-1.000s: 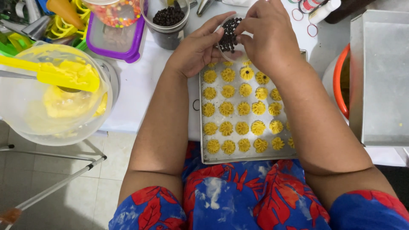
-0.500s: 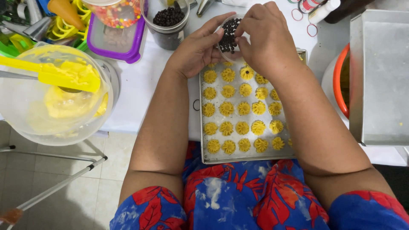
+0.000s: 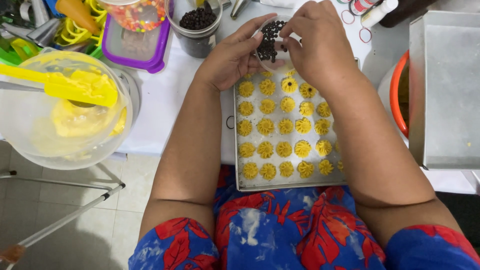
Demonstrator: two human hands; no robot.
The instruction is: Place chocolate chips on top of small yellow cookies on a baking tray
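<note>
A metal baking tray [image 3: 240,172] lies in front of me with several rows of piped yellow cookies [image 3: 284,149]. My left hand [image 3: 231,56] holds a small clear cup of dark chocolate chips [image 3: 270,45] above the tray's far end. My right hand [image 3: 317,42] has its fingertips pinched at the cup's rim, among the chips. One cookie [image 3: 289,85] under the hands carries a dark chip in its middle.
At the left is a clear bowl of yellow dough [image 3: 62,117] with a yellow spatula [image 3: 65,86]. Behind stand a purple-rimmed box [image 3: 137,50], a jar of chocolate chips [image 3: 197,27] and a jar of coloured sprinkles [image 3: 137,14]. A metal box [image 3: 445,90] and an orange-rimmed bowl [image 3: 395,95] are at the right.
Both hands have stayed over the tray's far end. The cup has tilted so its chips show more, and my right fingers have shifted to its rim.
</note>
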